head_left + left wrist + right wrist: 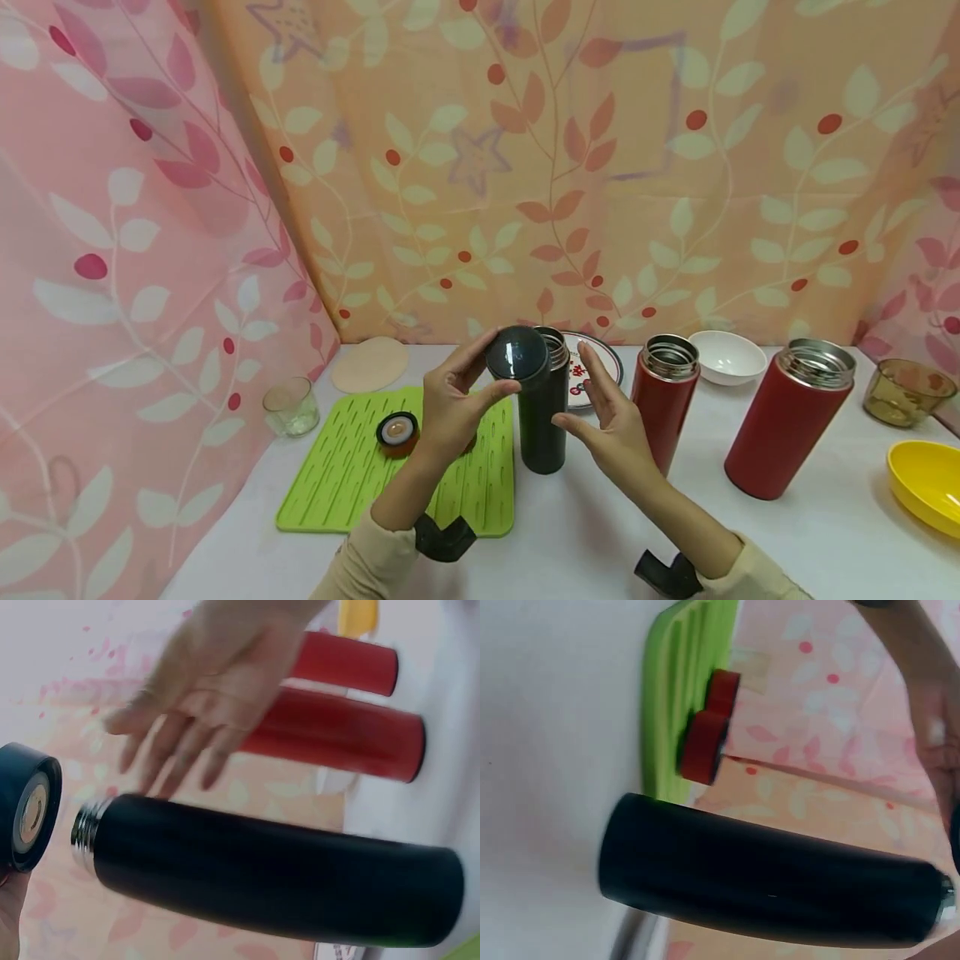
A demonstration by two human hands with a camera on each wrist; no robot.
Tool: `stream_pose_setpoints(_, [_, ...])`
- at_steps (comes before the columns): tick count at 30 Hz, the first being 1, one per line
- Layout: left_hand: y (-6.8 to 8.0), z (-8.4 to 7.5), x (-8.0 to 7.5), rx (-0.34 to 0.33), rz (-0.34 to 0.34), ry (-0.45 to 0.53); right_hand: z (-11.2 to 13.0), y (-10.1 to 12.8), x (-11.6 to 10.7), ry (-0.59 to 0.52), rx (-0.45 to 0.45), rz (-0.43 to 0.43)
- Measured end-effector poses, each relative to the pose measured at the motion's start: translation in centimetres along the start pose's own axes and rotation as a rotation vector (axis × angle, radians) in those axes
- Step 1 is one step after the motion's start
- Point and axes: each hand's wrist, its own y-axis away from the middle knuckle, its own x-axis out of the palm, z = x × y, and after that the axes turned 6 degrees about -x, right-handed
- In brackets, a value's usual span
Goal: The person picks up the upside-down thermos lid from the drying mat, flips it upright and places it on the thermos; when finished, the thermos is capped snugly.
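In the head view my left hand [450,408] grips a black flask lid [516,354] between thumb and fingers. A black vacuum flask [542,437] stands upright beside it, its threaded steel neck uncovered. The left wrist view has the lid [26,806] apart from the neck, its round underside turned toward the flask [277,874]. To the right of the flask, my right hand [617,429] holds nothing, fingers extended. Past that hand stand two red flasks without lids, a nearer-to-middle one [665,400] and a wider-looking one [787,421].
On a green ridged mat [337,500] lie two red lids; one [397,435] shows fully, the other is mostly behind my left hand. Around are a glass cup [291,408], a beige disc [370,364], a patterned plate [603,358], a white bowl [727,358], an amber bowl [909,393] and a yellow bowl [930,483].
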Motion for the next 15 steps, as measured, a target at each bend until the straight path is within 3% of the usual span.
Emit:
stream_pose_setpoints(6, [-2.4, 0.9, 0.1, -0.089, -0.067, 0.051, -2.2, -0.9, 0.9, -0.001, 0.106, 0.021])
stream_pose_setpoints(15, [-3.8, 1.3, 1.2, -0.188, -0.031, 0.065, -4.4, -1.0, 1.8, -0.055, 0.132, 0.025])
